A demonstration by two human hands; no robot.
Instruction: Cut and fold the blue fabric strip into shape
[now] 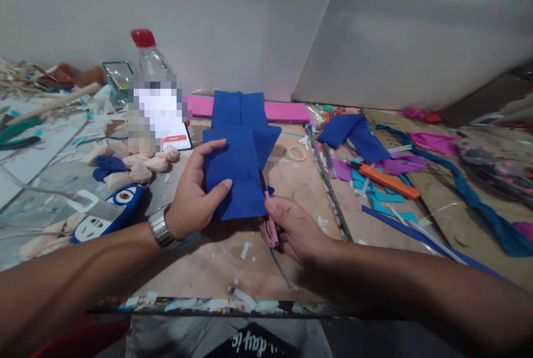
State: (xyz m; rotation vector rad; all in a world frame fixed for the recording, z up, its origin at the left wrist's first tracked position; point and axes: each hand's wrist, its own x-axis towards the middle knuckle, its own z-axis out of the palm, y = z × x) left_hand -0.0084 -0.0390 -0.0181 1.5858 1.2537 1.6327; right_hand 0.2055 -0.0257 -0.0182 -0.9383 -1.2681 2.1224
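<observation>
A folded piece of blue crepe-like paper (233, 175) is held up over the table by my left hand (195, 191), thumb on the front and fingers behind its left side. My right hand (291, 225) grips a small pair of pink-handled scissors (271, 227). Their dark blades lie along the right edge of the blue sheet, where a flap stands away from it. Behind it, another blue piece (239, 109) lies across a pink strip (287, 112). Whether that piece joins the held one is hard to tell.
Left are a lit phone (162, 116), a red-capped bottle (150, 53), small beige bundles (141, 168) and a blue-and-white power strip (112, 211). Right lie an orange utility knife (389, 180), blue folded paper (353, 135) and coloured scraps. A tape ring (297, 152) sits mid-table. A wall stands behind.
</observation>
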